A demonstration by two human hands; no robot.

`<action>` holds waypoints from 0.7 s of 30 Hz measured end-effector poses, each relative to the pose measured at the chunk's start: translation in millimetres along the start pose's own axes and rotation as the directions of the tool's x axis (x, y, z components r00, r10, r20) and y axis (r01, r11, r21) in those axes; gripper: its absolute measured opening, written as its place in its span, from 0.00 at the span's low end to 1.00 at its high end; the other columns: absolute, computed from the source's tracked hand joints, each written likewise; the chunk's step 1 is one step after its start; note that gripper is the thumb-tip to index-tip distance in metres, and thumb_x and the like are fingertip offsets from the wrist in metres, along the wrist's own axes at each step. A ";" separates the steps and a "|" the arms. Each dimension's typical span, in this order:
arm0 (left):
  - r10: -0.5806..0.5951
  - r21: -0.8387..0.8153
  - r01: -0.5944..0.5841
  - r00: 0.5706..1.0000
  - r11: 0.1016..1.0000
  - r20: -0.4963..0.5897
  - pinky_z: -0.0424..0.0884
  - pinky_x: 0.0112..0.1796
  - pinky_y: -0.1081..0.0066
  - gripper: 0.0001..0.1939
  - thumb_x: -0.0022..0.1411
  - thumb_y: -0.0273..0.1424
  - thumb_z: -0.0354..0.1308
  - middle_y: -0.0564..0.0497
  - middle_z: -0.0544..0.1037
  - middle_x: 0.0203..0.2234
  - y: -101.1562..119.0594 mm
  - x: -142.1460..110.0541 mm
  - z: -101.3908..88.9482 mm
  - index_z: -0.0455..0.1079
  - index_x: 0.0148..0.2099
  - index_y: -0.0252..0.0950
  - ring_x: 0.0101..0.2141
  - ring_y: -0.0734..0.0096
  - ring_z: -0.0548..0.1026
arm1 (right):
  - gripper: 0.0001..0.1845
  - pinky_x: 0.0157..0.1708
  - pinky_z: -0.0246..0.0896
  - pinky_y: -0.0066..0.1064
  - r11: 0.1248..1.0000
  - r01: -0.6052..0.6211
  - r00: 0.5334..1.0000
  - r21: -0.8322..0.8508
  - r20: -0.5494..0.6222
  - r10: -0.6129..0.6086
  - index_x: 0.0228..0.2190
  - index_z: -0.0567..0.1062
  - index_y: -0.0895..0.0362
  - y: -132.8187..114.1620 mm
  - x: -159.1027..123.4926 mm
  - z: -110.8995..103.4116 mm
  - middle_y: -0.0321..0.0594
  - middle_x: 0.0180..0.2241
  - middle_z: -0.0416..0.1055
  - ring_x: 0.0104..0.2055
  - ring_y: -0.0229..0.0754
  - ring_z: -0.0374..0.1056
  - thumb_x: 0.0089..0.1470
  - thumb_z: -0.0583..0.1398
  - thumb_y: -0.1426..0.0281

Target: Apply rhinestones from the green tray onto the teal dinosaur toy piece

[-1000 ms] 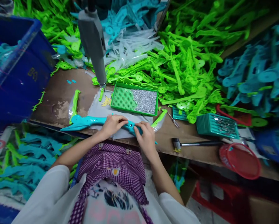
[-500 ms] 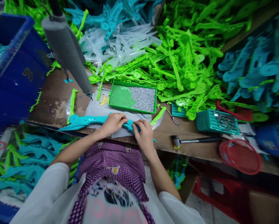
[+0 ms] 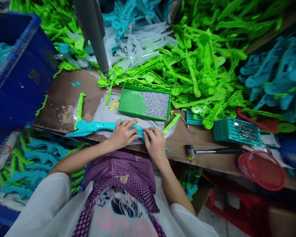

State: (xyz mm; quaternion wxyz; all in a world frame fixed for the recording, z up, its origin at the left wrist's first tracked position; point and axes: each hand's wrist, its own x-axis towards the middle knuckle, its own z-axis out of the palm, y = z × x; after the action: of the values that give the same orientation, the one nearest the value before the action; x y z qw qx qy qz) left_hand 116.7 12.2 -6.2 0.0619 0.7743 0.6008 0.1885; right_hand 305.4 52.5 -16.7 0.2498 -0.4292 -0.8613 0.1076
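Note:
A long turquoise plastic part lies along the front of the bench, partly over a grey cloth. My left hand grips it right of its middle, fingers bent over the top. Close by, my right hand pinches the same part towards its right end; that end is mostly hidden under the hand. Just beyond the hands sits a green tray, its right half filled with small metal pieces. Lime green parts with clear plastic lie to the left and right.
A grey powered screwdriver hangs over the back left. Heaps of lime green parts and clear strips fill the back. On the right are a hammer, a teal tray stack and a red basket. A blue crate stands left.
The hanging screwdriver has swung up and away from the cloth. My left hand's fingers have shifted slightly on the turquoise part. The whole view has moved a little.

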 end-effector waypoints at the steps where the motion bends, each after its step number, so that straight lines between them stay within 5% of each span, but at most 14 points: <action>1: 0.021 0.008 -0.021 0.999 1.000 0.030 0.61 0.48 0.54 0.18 0.66 0.43 0.54 0.42 0.71 0.56 -1.3 -1.4 -2.6 0.75 0.50 0.40 0.51 0.53 0.67 | 0.13 0.44 0.54 0.37 0.999 0.043 0.999 -0.030 0.015 -0.043 0.43 0.76 0.55 -0.4 -0.4 -1.6 0.43 0.40 0.74 0.43 0.43 0.68 0.63 0.54 0.65; 5: 0.050 0.000 -0.050 0.989 0.999 0.138 0.55 0.53 0.47 0.22 0.65 0.46 0.55 0.42 0.64 0.62 -6.1 -5.5 -9.6 0.70 0.56 0.42 0.59 0.49 0.60 | 0.15 0.47 0.49 0.40 0.970 0.212 0.973 -0.121 0.115 -0.199 0.48 0.74 0.53 -1.0 -1.5 -7.6 0.42 0.45 0.75 0.47 0.44 0.67 0.63 0.55 0.64; 14: 0.085 -0.151 -0.058 0.981 0.987 0.176 0.56 0.56 0.47 0.18 0.64 0.43 0.57 0.44 0.61 0.63 -25.5 -0.3 -7.9 0.71 0.55 0.45 0.62 0.52 0.59 | 0.18 0.47 0.48 0.42 0.935 0.265 0.951 -0.235 0.224 -0.213 0.53 0.71 0.54 -5.3 1.2 -11.4 0.42 0.50 0.75 0.48 0.44 0.66 0.63 0.54 0.65; 21: -0.126 -0.142 0.145 0.983 0.979 0.136 0.60 0.56 0.51 0.34 0.56 0.49 0.63 0.40 0.66 0.59 -61.9 -25.2 -35.4 0.65 0.61 0.40 0.59 0.50 0.63 | 0.20 0.52 0.54 0.50 0.943 0.265 0.946 -0.201 0.243 -0.214 0.55 0.69 0.52 -3.5 -1.6 -9.3 0.45 0.50 0.75 0.52 0.49 0.68 0.63 0.52 0.68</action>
State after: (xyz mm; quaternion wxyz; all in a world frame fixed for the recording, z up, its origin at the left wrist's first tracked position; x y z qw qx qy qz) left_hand 42.3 0.3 1.0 0.1709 0.7351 0.6311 0.1794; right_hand 308.7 48.7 -7.9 0.1136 -0.3326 -0.9360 0.0216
